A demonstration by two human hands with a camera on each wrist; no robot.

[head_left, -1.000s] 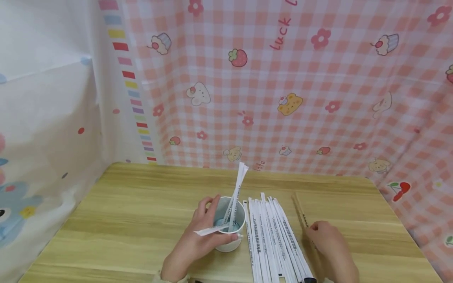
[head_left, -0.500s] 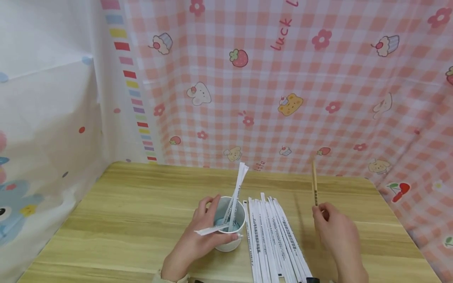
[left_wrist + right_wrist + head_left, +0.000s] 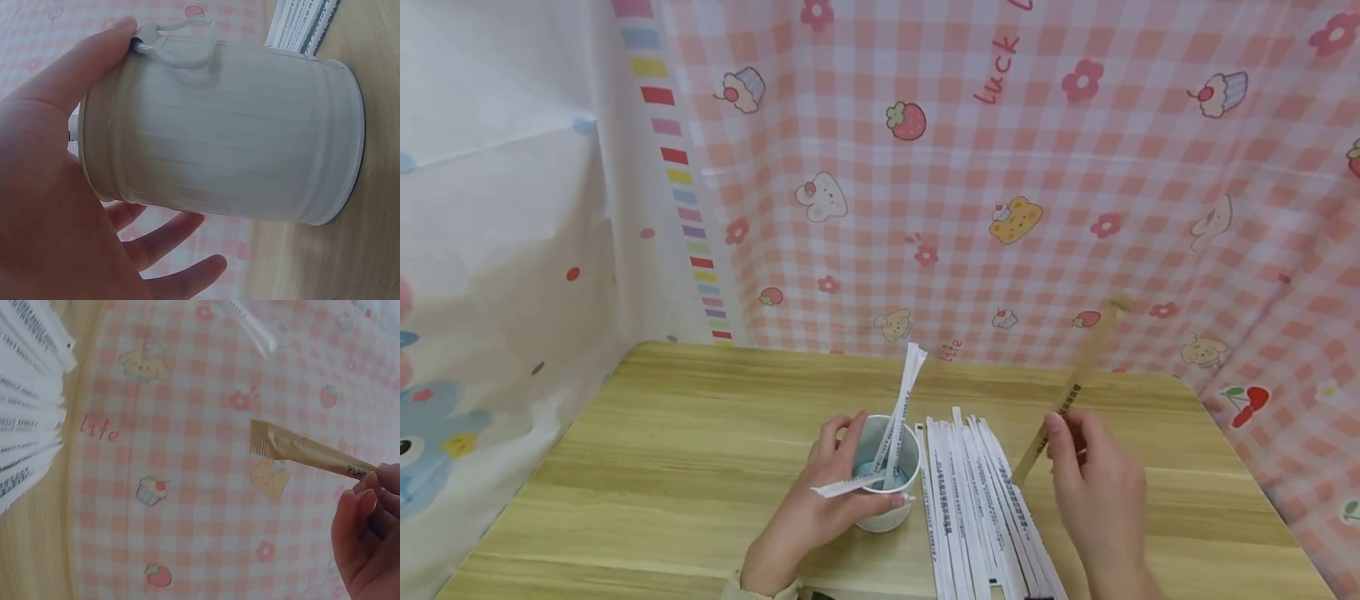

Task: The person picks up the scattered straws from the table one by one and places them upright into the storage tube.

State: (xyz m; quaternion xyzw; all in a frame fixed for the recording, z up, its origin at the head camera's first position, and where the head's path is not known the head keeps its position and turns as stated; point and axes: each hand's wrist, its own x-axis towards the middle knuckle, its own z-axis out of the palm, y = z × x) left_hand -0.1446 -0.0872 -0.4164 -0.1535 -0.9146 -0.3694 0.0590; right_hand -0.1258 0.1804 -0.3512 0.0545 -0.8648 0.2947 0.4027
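Note:
A small white pail [image 3: 880, 514] with a side handle [image 3: 187, 53] stands upright on the table, and my left hand [image 3: 812, 500] grips it near the rim, thumb on one side and fingers on the other. Several white paper-wrapped straws [image 3: 901, 417] poke out of it, one leaning over the rim to the left. In my right hand [image 3: 1101, 483] a brown paper-wrapped straw [image 3: 1075, 379] is pinched between thumb and fingers, tilted in the air; its crimped wrapper end shows in the right wrist view. Between the hands lies a spread of white paper-wrapped straws [image 3: 977, 508].
The wooden table [image 3: 700, 433] runs back to a pink checked cloth [image 3: 865, 242] that hangs behind it. A pale cloth [image 3: 505, 250] hangs on the left. Something dark [image 3: 1040, 597] shows at the bottom edge by the straws, too cut off to tell.
My right hand has lifted the brown straw off the table and tilted it, its far end swinging up and right, its near end toward the white straws. The left hand has stayed on the pail.

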